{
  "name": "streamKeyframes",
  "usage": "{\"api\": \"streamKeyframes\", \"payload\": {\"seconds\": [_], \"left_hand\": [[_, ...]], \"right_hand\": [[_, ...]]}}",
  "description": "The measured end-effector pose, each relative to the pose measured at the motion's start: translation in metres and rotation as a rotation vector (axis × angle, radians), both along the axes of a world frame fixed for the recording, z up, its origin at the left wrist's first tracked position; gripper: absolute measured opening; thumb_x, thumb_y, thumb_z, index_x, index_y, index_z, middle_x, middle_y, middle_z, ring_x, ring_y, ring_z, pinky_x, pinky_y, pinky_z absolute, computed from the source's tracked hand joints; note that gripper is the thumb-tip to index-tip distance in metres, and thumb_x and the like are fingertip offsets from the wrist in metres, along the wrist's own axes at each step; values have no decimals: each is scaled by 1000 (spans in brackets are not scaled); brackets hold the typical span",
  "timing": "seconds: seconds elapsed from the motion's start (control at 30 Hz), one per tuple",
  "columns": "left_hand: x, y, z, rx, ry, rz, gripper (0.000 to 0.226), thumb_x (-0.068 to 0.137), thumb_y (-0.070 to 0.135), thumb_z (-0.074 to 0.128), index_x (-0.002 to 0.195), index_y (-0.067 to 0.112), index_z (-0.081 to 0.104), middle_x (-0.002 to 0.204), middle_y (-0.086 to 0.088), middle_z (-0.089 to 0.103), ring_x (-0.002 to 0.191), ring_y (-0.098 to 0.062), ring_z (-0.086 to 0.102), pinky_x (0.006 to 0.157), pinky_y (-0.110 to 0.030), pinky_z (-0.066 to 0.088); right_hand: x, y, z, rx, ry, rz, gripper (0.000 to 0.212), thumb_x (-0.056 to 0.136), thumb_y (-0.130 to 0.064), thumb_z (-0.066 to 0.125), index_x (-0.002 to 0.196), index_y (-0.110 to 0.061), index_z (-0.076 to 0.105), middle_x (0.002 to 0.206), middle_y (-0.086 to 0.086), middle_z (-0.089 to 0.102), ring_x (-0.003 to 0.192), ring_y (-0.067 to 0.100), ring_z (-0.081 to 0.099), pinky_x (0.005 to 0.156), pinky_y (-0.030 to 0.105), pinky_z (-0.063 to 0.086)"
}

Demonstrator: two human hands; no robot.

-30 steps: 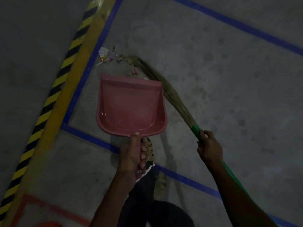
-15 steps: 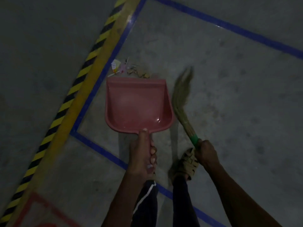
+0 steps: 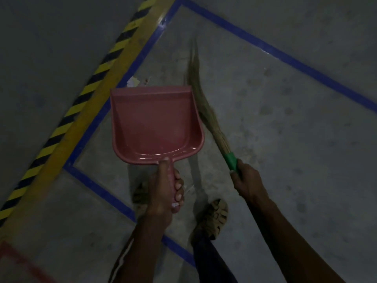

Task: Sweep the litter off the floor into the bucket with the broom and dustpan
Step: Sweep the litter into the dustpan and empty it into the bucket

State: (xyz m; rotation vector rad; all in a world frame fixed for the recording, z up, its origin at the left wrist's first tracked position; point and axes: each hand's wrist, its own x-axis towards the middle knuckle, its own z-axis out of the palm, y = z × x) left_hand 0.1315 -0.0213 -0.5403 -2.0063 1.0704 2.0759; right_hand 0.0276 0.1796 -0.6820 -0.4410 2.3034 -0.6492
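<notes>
Left hand [image 3: 165,193] is gripping the light, stiff dustpan [image 3: 155,123] by its handle; right hand [image 3: 247,181] is holding the broom [image 3: 206,111], soft-bristled, at its green collar.

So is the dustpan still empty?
Empty: the dustpan's pink inside shows bare. The litter lies on the floor just beyond its front lip.

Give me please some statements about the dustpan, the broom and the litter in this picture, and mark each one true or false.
1. The left hand grips the dustpan by its handle. True.
2. The dustpan is full of litter. False: its inside looks bare; the litter lies on the floor beyond its front edge.
3. The right hand holds the broom near its green collar. True.
4. The broom bristles lie left of the dustpan. False: they lie along its right side.
5. The bucket stands beside the dustpan. False: no bucket is in view.
</notes>
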Motion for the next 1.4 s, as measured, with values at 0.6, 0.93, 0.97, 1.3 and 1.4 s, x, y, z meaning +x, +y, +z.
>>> {"api": "streamKeyframes", "payload": {"seconds": [0.6, 0.93, 0.97, 1.3, 1.4], "left_hand": [[117, -181, -47, -35, -104, 98, 49, 100, 53, 46, 69, 16, 50, 51, -1, 40, 32, -12, 30, 39, -12, 22], [162, -248, -66, 32, -122, 110, 47, 100, 50, 49, 71, 13, 49, 52, -2, 40, 33, -13, 29, 41, -12, 22], [164, -252, -65, 30, -121, 93, 47, 101, 50, 49, 72, 13, 49, 52, -2, 40, 33, -12, 29, 42, -12, 22], [172, -259, -60, 60, -84, -7, 48, 101, 54, 46, 75, 14, 51, 50, 3, 43, 31, -10, 32, 38, -12, 23], [176, -249, -60, 114, -91, -13, 49, 100, 55, 46, 73, 14, 51, 49, 1, 42, 29, -10, 32, 37, -11, 24]], "right_hand": [[21, -297, -66, -112, -50, 271, 40, 91, -20, 60, 124, 0, 50, 103, 22, 55, 72, 34, 60, 61, 52, 53], [74, -344, -88, 129, -310, -25, 34, 96, -17, 52, 125, 1, 49, 95, 26, 58, 65, 35, 65, 46, 37, 56], [80, -329, -86, 137, -311, -50, 35, 97, -17, 52, 127, 1, 49, 94, 25, 59, 64, 33, 65, 45, 34, 54], [157, -130, -65, 323, -150, -158, 66, 93, -42, 55, 143, -1, 44, 95, 17, 57, 58, 25, 63, 48, 38, 55], [185, -101, -62, 297, 7, -131, 80, 84, -56, 41, 139, 1, 49, 95, 15, 54, 68, 26, 55, 63, 33, 46]]}}
